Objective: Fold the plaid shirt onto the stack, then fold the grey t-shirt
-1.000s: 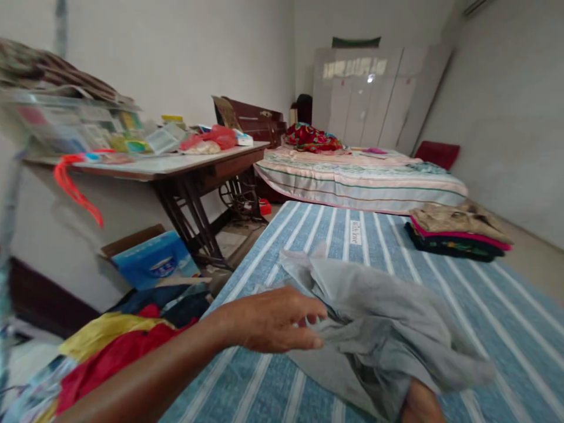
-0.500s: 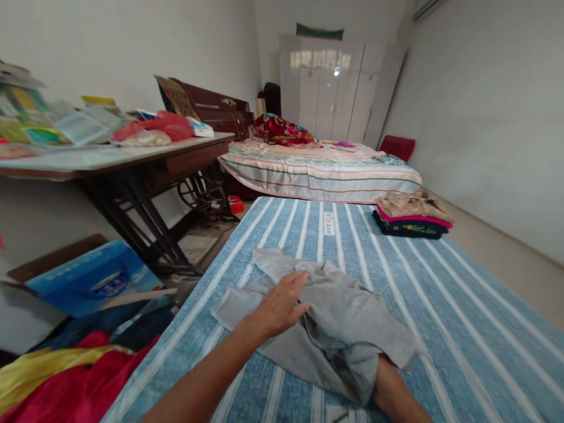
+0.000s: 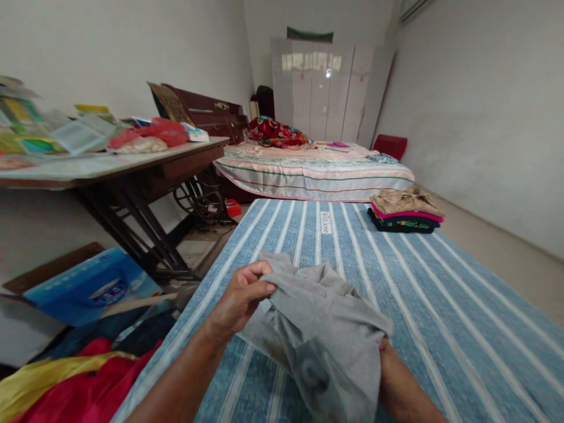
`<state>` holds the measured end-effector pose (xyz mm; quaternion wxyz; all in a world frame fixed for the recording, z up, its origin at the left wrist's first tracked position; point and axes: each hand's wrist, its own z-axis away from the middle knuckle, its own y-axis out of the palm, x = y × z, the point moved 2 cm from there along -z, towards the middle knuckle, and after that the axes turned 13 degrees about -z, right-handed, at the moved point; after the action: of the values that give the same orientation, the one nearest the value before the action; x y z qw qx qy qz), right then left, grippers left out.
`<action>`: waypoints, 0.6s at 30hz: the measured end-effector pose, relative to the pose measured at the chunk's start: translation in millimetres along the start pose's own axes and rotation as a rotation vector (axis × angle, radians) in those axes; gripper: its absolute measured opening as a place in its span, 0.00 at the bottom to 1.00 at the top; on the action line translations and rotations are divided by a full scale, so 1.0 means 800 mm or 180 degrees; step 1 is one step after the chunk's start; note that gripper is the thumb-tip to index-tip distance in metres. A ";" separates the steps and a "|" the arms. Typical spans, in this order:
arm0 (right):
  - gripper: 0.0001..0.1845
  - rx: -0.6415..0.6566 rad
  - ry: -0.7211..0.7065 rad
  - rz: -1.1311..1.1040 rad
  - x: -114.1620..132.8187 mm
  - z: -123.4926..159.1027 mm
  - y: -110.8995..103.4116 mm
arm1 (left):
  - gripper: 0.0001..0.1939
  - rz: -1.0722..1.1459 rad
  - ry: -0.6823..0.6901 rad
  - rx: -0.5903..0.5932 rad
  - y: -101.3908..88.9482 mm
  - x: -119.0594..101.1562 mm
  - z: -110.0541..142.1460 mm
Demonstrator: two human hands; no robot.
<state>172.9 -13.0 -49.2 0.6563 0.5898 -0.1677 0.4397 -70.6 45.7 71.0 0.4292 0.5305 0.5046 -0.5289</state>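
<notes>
A crumpled grey garment (image 3: 326,317) is partly raised above the striped blue bedcover (image 3: 255,376); its exact kind is not clear from its folds. My left hand (image 3: 247,291) pinches its left upper edge between thumb and fingers. At the right side, my right hand (image 3: 385,358) is at the garment's edge with the thumb side showing and the other fingers hidden by cloth. The lower front of the cloth hangs loosely toward me, with a dark, blurred fold in it.
Folded clothes (image 3: 405,211) lie stacked at the bed's far right. A cluttered sewing-machine table (image 3: 176,158) stands left. Below it are a blue box (image 3: 97,288) and a red and yellow cloth heap (image 3: 79,382). Another bed (image 3: 317,176) and a wardrobe (image 3: 326,88) stand beyond.
My left hand has gone from lying on the garment to pinching its left edge. The cloth is lifted and drawn toward me, and my right hand has come partly out from under it.
</notes>
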 end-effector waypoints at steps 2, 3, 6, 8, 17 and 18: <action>0.19 0.0176 0.0145 -0.0111 0.018 0.007 0.013 | 0.10 0.0535 0.0002 -0.0378 -0.021 -0.019 0.011; 0.17 0.0303 0.0202 -0.0110 0.025 0.010 0.017 | 0.10 0.0661 0.0041 -0.0583 -0.032 -0.025 0.015; 0.14 0.0474 0.0255 0.0194 0.032 0.013 0.012 | 0.10 0.0769 0.0148 -0.1066 -0.059 -0.028 0.023; 0.15 0.0238 0.0225 0.0694 0.029 0.010 -0.003 | 0.10 0.0795 0.0065 -0.1131 -0.065 -0.019 0.029; 0.19 -0.0345 -0.0670 0.2742 0.050 0.002 -0.045 | 0.12 0.1213 -0.0523 0.0118 -0.006 0.000 0.076; 0.20 -0.0507 -0.0747 0.2835 0.056 0.003 -0.047 | 0.12 0.1183 -0.0499 0.0207 -0.003 -0.004 0.079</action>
<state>227.6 4.7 -38.7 0.4235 0.4539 -0.5109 0.5947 -80.8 -17.1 69.8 0.5400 0.5853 0.3457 -0.4963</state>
